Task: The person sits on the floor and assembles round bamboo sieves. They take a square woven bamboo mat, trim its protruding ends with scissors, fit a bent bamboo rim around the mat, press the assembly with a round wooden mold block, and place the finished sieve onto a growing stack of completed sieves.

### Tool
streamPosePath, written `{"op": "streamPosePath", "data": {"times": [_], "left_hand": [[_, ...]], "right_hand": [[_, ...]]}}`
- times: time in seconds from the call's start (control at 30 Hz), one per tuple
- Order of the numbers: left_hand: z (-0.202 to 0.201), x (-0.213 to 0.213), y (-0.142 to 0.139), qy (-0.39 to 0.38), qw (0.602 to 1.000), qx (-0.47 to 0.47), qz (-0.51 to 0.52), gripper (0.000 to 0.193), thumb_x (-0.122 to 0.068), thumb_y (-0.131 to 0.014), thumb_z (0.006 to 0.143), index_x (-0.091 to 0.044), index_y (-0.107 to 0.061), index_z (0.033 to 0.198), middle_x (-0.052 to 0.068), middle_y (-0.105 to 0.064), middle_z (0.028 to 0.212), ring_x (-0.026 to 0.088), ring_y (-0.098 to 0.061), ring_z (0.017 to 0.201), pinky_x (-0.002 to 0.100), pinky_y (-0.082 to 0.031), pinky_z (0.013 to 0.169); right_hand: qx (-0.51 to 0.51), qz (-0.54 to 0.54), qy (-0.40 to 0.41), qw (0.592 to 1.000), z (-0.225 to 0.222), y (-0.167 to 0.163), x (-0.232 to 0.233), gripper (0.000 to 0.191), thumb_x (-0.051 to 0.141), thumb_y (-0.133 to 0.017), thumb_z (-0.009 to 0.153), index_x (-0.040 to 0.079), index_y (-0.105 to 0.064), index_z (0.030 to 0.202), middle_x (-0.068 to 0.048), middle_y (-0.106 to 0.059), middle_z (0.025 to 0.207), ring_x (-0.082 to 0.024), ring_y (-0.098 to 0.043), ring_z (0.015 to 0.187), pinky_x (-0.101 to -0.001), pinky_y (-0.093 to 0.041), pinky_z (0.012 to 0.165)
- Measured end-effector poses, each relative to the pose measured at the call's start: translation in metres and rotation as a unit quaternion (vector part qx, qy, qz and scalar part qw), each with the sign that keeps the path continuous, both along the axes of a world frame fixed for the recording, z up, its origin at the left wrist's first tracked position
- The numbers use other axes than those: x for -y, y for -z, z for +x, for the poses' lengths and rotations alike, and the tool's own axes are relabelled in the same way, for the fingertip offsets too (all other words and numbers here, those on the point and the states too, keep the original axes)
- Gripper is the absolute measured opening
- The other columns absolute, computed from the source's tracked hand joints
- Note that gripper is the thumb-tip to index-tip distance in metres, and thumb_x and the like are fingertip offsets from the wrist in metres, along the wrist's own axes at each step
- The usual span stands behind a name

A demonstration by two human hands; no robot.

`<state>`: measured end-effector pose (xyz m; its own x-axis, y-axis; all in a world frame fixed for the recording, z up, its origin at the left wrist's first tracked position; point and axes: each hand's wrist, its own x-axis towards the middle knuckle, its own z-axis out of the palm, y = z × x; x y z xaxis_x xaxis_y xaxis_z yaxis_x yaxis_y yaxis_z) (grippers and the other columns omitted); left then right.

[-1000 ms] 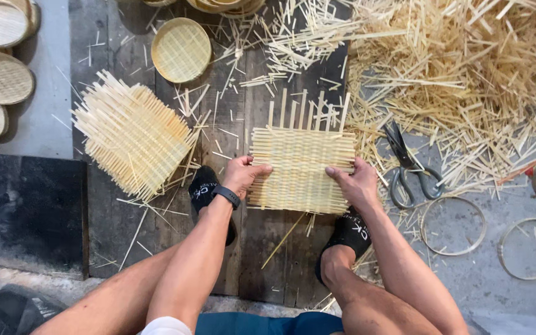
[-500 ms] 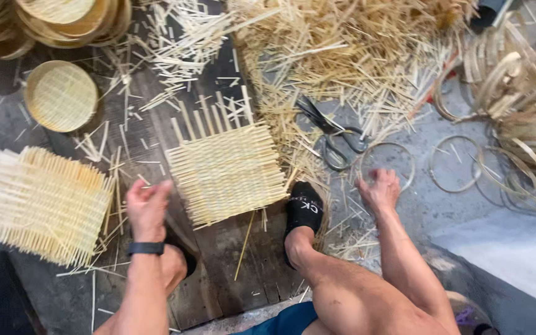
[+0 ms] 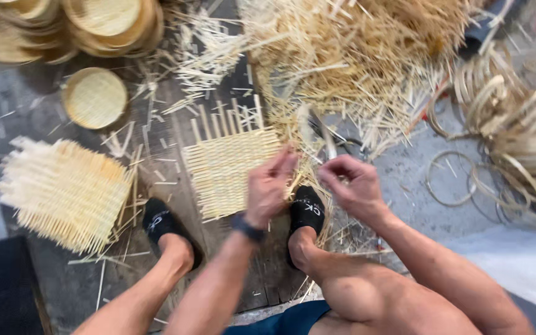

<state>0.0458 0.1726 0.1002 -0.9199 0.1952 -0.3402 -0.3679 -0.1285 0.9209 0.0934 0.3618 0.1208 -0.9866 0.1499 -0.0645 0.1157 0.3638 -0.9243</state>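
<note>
Two hands meet in the head view, just above my right black slipper (image 3: 306, 211). My left hand (image 3: 268, 186) has its fingers drawn together, tips resting on the right edge of the woven bamboo mat (image 3: 231, 164), which lies flat on the dark plank floor (image 3: 82, 279) directly left of that hand. My right hand (image 3: 355, 186) is curled, fingers pinched on thin bamboo strips (image 3: 330, 146) that rise from it; motion blur hides the exact grip. Beyond both hands lies the loose strip pile (image 3: 355, 56). Far left of the left hand sits a second woven mat (image 3: 63, 192).
</note>
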Motion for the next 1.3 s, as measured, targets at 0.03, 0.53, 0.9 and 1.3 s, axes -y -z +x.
{"op": "streamPosePath", "data": {"times": [0.03,0.53,0.9,1.3], "left_hand": [[0.0,-0.01,-0.006,-0.025,0.991,0.029,0.132,0.038,-0.026,-0.07,0.098,0.001,-0.072,0.124,0.001,-0.078,0.1,0.005,-0.066,0.089,0.02,-0.055,0.08],[-0.044,0.092,-0.098,0.139,0.939,0.26,0.178,0.081,-0.079,-0.032,0.09,-0.009,-0.073,0.083,-0.005,-0.048,0.061,0.006,-0.037,0.047,0.022,-0.025,0.04],[-0.042,0.103,-0.036,0.004,0.952,0.184,0.245,0.054,-0.07,-0.054,0.093,-0.017,-0.058,0.081,-0.009,-0.04,0.06,0.005,-0.03,0.047,0.024,-0.021,0.041],[-0.08,0.17,-0.044,0.03,0.963,0.139,0.227,0.031,-0.026,-0.061,0.096,0.003,-0.071,0.093,0.002,-0.059,0.066,0.009,-0.049,0.054,0.025,-0.038,0.048]], "right_hand": [[-0.028,0.031,-0.053,0.998,-0.009,-0.026,0.014,0.012,0.013,-0.078,0.09,0.005,-0.074,0.097,-0.001,-0.075,0.085,-0.009,-0.067,0.079,-0.0261,-0.056,0.073],[-0.3,0.275,-0.342,0.847,-0.082,-0.133,0.091,0.015,0.017,-0.081,0.086,0.01,-0.076,0.098,-0.004,-0.059,0.084,-0.021,-0.062,0.077,-0.0348,-0.051,0.055],[-0.226,0.202,-0.264,0.916,-0.11,-0.101,0.116,0.033,0.031,-0.08,0.082,0.003,-0.073,0.098,-0.007,-0.062,0.088,-0.016,-0.064,0.075,-0.0314,-0.055,0.059],[0.206,-0.48,-0.135,0.842,-0.108,-0.042,0.077,0.039,0.032,-0.062,0.106,-0.006,-0.071,0.1,0.0,-0.049,0.063,-0.011,-0.046,0.056,-0.0266,-0.04,0.049]]}}
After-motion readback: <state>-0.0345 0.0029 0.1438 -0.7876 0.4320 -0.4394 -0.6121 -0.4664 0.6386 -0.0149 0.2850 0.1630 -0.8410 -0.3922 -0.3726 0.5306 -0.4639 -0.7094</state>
